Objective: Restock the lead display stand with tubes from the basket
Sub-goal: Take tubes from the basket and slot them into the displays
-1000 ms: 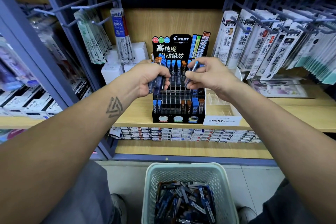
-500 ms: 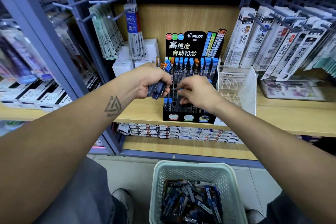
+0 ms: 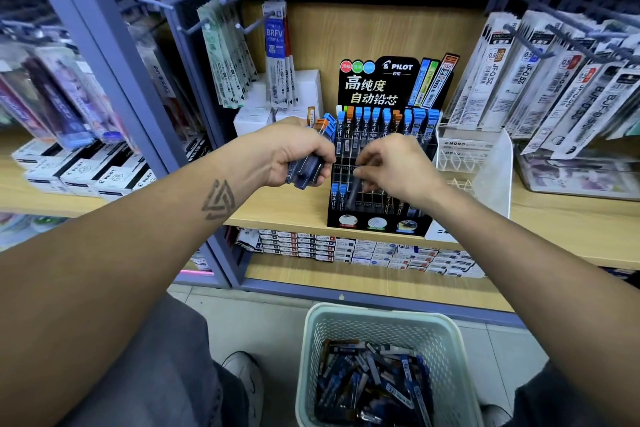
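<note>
Head view: we find the lead display stand (image 3: 381,184) on the wooden shelf (image 3: 571,229), with both hands working at its grid.

We note the stand's back row filled with upright tubes, blue-capped with a few orange, while much of the middle grid stands vacant and a few tubes sit in the front row. The right hand (image 3: 394,163) hovers over the middle cells, its fingers curled around a single tube (image 3: 353,192) angled down into the grid. The left hand (image 3: 294,152), just left of the stand, is clenched on a bundle of tubes (image 3: 306,168), their orange and blue caps showing above the fist. We record the basket (image 3: 311,357) on the floor below, holding a loose heap of tubes. Hanging refill packs (image 3: 554,80) flank the stand at right.
</note>
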The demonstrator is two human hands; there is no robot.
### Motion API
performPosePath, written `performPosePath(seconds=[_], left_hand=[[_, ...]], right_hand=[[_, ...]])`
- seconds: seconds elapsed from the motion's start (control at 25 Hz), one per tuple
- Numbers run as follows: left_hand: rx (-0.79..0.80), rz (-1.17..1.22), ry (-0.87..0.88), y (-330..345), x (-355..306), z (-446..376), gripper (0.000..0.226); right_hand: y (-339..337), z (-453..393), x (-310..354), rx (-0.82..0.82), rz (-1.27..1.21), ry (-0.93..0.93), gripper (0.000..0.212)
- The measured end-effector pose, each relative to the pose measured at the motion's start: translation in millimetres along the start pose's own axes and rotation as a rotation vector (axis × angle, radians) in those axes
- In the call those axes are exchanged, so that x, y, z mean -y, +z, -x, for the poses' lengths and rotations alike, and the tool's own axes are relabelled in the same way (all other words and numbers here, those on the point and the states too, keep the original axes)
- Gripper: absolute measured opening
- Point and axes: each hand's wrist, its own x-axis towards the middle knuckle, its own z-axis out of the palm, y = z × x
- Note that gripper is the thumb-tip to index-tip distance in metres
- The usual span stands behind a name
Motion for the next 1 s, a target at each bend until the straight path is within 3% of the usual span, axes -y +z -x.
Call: performPosePath(seconds=[0.16,0.52,0.8,0.92,1.0], left_hand=[[-0.016,0.038,0.014,6.5,-4.3,4.9,0.021],[-0.007,0.053,0.001,10.1,-5.2,4.8,0.027],[-0.016,0.052,0.019,10.6,-3.8,1.7,0.022],[0.002,0.053,0.000,9.2,-0.1,-2.3,0.013],[0.044,0.053,-0.017,9.7,2.2,-3.9,0.012]], right_hand=[[-5.3,-2.4,1.5,0.013,0.221,-0.035,0.021],[7.3,-1.7,7.9,0.046,0.423,-0.137,0.039],[19.5,-1.8,0.1,0.122,0.388,-0.152,0.033],[13.9,-1.0,0.3,0.066,0.414,-0.136,0.029],[6.1,0.0,2.5,-0.011,0.258,-0.081,0.025]])
